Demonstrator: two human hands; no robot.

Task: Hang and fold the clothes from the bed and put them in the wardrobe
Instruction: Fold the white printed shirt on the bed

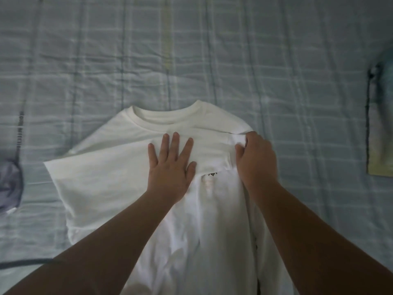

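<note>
Flat on the checked bed cover [255, 60], white T-shirt [102, 167] collar away, left hand [170, 169] pressing palm-down with fingers spread, right hand [257, 158] curled, pinching the folded-over right sleeve [214, 150], both forearms outstretched.

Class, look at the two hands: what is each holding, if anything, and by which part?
The right hand pinches the white T-shirt at its folded-over sleeve. The left hand lies flat, holding nothing.

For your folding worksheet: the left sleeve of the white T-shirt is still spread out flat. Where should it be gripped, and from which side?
Grip the left sleeve at its open hem, coming from the left, probably: it lies flat, its edge free on the bed sheet.
</note>
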